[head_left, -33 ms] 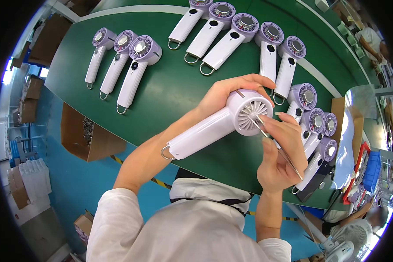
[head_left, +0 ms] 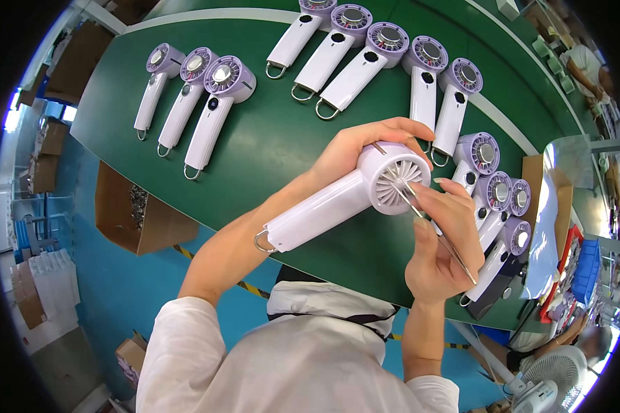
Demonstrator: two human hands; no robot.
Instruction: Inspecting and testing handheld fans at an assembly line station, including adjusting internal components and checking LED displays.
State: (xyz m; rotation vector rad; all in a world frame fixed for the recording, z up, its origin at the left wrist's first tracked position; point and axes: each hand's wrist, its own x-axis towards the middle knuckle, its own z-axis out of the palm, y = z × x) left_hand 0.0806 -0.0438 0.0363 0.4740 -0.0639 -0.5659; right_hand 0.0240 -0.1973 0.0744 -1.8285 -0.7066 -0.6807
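Observation:
A white and pale purple handheld fan (head_left: 320,213) is tilted above the green table, its round grille facing me and its wire loop toward the lower left. My left hand (head_left: 365,141) wraps round the back of the fan's head; some of its fingers are hidden behind it. Pinched in my right hand (head_left: 442,244) is a pair of metal tweezers (head_left: 455,256). The tweezer tips reach the grille near its centre; whether they grip anything there is too small to tell.
Three similar fans (head_left: 207,131) lie at the left of the green table (head_left: 269,158). Several more line the far side and the right. A cardboard box (head_left: 120,227) stands below the left edge. A blue bin (head_left: 585,272) and a white standing fan (head_left: 554,375) are at the right.

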